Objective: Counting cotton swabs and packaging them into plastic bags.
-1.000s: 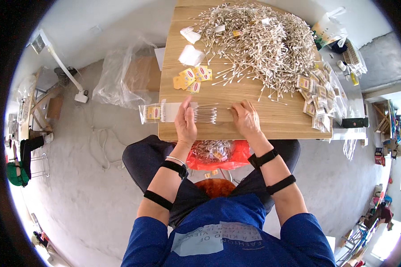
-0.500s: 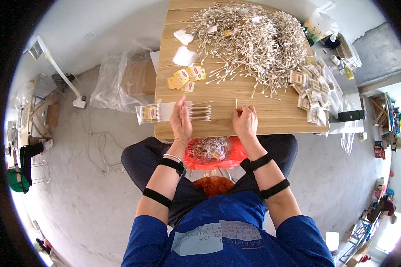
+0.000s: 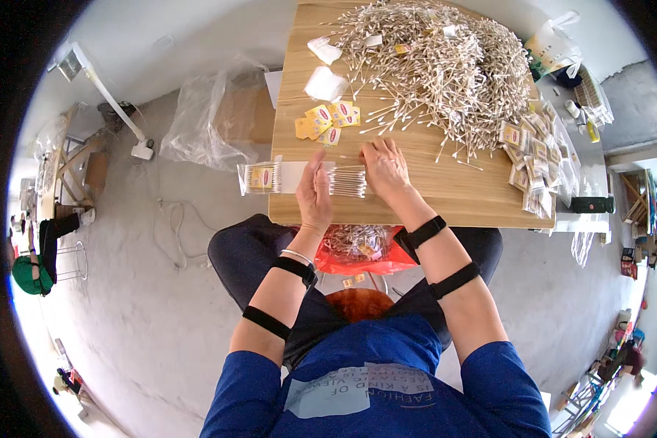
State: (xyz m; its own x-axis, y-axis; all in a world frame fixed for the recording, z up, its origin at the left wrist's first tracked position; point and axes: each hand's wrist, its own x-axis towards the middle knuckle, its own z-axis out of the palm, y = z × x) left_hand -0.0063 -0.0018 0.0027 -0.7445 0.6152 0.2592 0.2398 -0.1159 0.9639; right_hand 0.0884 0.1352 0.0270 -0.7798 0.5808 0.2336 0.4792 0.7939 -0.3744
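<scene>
My left hand (image 3: 314, 191) stands on its edge at the near left of the table, its fingers stretched out and together. It rests across a white strip (image 3: 291, 177) and the left ends of a row of cotton swabs (image 3: 348, 182), which stick out to its right. My right hand (image 3: 385, 168) is closed in a pinch at the upper right end of that row. A thin pale swab seems to lie at its fingertips, mostly hidden. Left of the white strip is a clear packet of swabs (image 3: 260, 177) with a yellow label, slightly over the table's left edge.
A big heap of loose cotton swabs (image 3: 452, 73) covers the table's far side. Yellow cards (image 3: 330, 121) and white slips (image 3: 325, 84) lie at left. Filled packets (image 3: 533, 157) are piled at right. A red bag of swabs (image 3: 361, 255) sits between my knees.
My right hand has moved left and slightly away from me, to the end of the swab row; the swab it held upright is now mostly hidden. My left hand stays by the row.
</scene>
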